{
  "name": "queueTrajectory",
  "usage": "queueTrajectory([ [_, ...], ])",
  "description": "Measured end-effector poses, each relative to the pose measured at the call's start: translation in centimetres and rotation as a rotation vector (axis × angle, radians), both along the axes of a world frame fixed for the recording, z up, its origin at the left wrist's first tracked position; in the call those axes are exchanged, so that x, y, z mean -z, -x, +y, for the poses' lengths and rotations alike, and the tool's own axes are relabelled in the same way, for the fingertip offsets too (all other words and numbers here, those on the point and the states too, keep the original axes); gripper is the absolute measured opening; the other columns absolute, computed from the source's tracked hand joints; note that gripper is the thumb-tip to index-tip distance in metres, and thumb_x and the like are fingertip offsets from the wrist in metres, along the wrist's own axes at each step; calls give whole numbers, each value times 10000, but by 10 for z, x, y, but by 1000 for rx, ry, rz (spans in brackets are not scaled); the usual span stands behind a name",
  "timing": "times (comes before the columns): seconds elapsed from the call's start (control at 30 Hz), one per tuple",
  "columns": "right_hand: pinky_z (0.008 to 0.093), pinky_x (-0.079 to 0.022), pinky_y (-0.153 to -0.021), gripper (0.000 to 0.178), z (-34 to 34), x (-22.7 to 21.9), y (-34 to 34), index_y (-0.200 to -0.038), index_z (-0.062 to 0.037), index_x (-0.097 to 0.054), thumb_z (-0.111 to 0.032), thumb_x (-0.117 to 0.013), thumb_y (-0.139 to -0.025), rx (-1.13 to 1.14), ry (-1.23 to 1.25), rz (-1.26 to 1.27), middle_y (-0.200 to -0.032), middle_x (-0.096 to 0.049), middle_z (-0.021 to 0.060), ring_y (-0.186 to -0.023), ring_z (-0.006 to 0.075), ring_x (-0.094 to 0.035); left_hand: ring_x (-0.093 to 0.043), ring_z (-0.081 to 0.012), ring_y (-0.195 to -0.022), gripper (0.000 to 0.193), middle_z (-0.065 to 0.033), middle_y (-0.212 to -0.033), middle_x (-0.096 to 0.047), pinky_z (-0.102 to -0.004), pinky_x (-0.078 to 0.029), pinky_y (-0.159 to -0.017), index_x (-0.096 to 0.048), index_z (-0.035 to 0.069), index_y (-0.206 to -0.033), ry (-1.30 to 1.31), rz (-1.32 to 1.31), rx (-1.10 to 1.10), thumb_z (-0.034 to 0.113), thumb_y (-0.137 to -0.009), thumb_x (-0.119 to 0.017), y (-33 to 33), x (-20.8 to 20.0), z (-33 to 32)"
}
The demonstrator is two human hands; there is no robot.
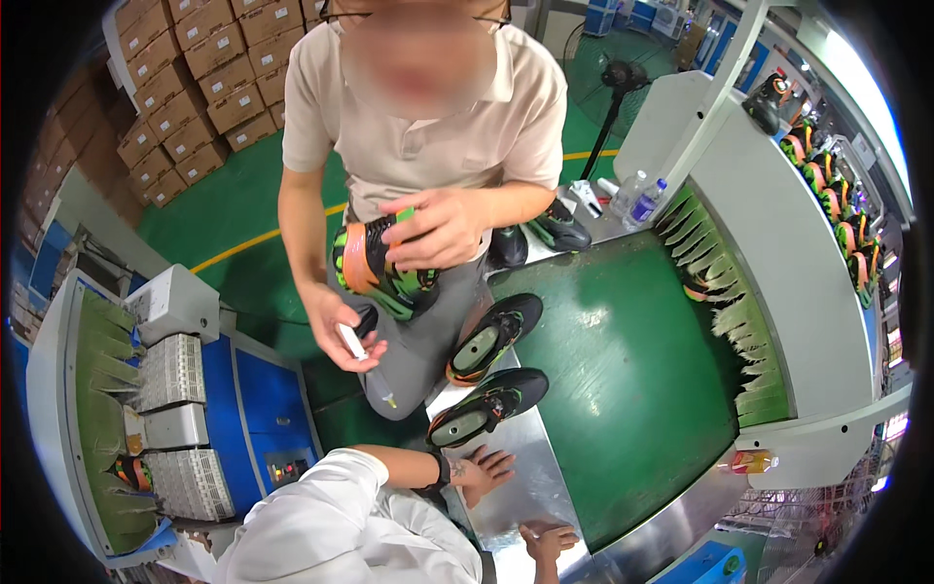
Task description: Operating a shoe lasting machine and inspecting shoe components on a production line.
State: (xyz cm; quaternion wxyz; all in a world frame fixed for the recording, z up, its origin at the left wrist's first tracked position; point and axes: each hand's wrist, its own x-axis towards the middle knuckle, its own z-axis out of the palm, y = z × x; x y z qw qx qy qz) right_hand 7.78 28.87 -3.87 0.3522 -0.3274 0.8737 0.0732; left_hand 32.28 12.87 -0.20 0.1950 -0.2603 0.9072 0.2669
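My left hand (486, 473), with a dark band at the wrist, lies open on a metal ledge (520, 453), fingers spread. Just beyond it stands a black shoe (489, 407) with a pale insole, and behind that a second black shoe (494, 339) with orange trim. My right hand (548, 540) rests open farther right, on the near part of the ledge, holding nothing. Across from me, a seated co-worker holds a black, orange and green sneaker (365, 258) in one hand and a slim white tool (351, 341) in the other.
A green conveyor belt (623, 370) runs right of the ledge into a machine with a fringed curtain (754, 360). Plastic bottles (644, 201) and dark shoes (559, 229) stand past the co-worker. A blue-and-grey machine (268, 389) is at left, stacked cartons (209, 83) behind.
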Motion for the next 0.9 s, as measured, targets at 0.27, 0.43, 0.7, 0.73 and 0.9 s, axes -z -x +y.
queueTrajectory([
  [0.27,593,-152,-1097,1430,3,-8,-3,-1381,154,83,-620,-796,-561,-32,17,15,-1375,41,499,-1326,607,40,-518,-363,-1146,543,-253,-1251,-484,-509,-448,-886,-486,10,-1218,-235,-85,72,215,-736,-628,40,-22,-37],
  [0.43,570,-170,-1104,1408,-9,-21,-6,-1379,158,82,-597,-799,-581,5,4,-14,-1379,56,495,-1329,604,30,-627,-341,-957,373,-195,-999,-639,-433,-505,-810,-548,-1,-1119,-172,322,-106,186,-800,-596,39,-67,-60],
  [0.7,567,-125,-1111,1360,-13,-24,-14,-1390,161,13,-599,-789,-597,-3,34,33,-1388,33,488,-1342,584,22,-614,-158,-962,299,-112,-1050,-650,-284,-489,-839,-525,-26,-1156,-829,1027,-756,95,-888,-580,54,-111,-101],
  [0.73,553,-149,-1109,1315,-19,-35,-20,-1391,160,-15,-574,-788,-619,-15,20,44,-1384,-28,488,-1345,572,-37,-614,-158,-962,299,-112,-1050,-650,-284,-489,-839,-525,-26,-1156,-830,1030,-752,95,-888,-580,52,-118,-104],
  [0.9,451,-304,-1074,955,-9,-41,-4,-1375,109,-279,-441,-740,-745,56,276,-157,-1317,-426,356,-1352,443,-269,-604,-123,-938,238,-74,-1004,-649,-241,-470,-808,-541,18,-1121,-1135,1026,-1260,113,-903,-548,59,-155,-111],
])
